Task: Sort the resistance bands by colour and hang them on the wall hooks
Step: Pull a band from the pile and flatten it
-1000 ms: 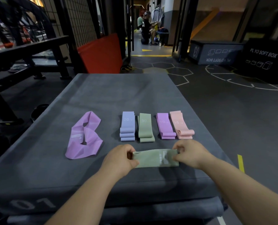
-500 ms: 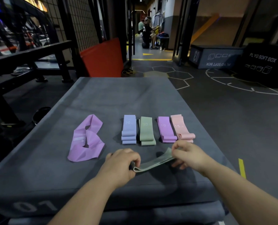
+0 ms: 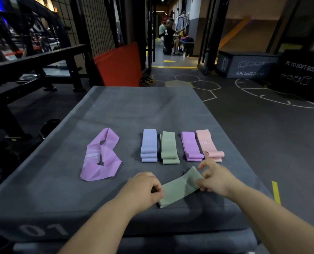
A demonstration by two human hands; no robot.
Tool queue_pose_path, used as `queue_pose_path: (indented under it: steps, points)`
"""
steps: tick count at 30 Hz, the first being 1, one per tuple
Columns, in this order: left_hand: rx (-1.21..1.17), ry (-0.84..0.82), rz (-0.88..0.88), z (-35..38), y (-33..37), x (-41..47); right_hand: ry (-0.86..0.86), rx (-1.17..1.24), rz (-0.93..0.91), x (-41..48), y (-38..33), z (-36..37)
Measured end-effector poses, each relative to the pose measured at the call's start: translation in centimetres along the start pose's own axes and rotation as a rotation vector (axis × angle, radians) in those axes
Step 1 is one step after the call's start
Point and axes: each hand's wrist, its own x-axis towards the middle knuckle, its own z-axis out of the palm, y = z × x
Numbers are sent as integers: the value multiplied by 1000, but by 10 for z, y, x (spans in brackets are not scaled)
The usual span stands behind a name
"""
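Holding: the left hand (image 3: 145,187) and the right hand (image 3: 215,178) each grip one end of a sage-green flat fabric resistance band (image 3: 178,189).
Left hand: fingers curled, pinching the band's nearer, left end.
Right hand: thumb and fingers pinching the farther, right end, close to a pale printed number.
Held band: stretched on a slant near the front edge of the grey padded box top (image 3: 134,110), right of the middle; whether its underside touches the top is unclear.
Row behind the hands: four folded piles side by side, well back from the front edge.
Left to right: a periwinkle-blue folded band pile (image 3: 149,145) marked 20, a sage-green folded band pile (image 3: 169,147) marked 30, a violet folded band pile (image 3: 190,145) marked 10, and a pale pink folded band pile (image 3: 206,143) marked 15.
Spacing: the violet and pink piles touch; the blue and green lie just beside each other.
Loose band: a wide lilac thin rubber loop (image 3: 101,156) lies crumpled flat toward the left edge, apart from the row.
Box: "01" is printed on its front face.
Beyond: an orange mat (image 3: 119,65) leans past the far left corner; a dark box lettered PLYO SOFT BOX (image 3: 302,74) stands on the floor to the right.
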Motion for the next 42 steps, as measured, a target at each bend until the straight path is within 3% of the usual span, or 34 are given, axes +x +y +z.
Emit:
queue_pose_path:
  steps: [8,13,16,21,29,36,42]
  points:
    - [-137,20,-152,2,6,-1,35,198,8,0,-6,1]
    - [-166,-50,-207,0,8,1,82,277,-101,0,-9,5]
    - [-110,-82,-191,-4,10,1,149,259,-160,3,-12,12]
    - [-122,-80,-145,-10,13,5,271,424,-175,21,-18,20]
    - [-352,77,-214,-16,14,25,349,641,-54,61,-48,17]
    - [-526,304,-307,-18,16,56,323,496,-128,110,-82,7]
    - [-379,317,-397,-30,18,82,339,246,-96,152,-89,20]
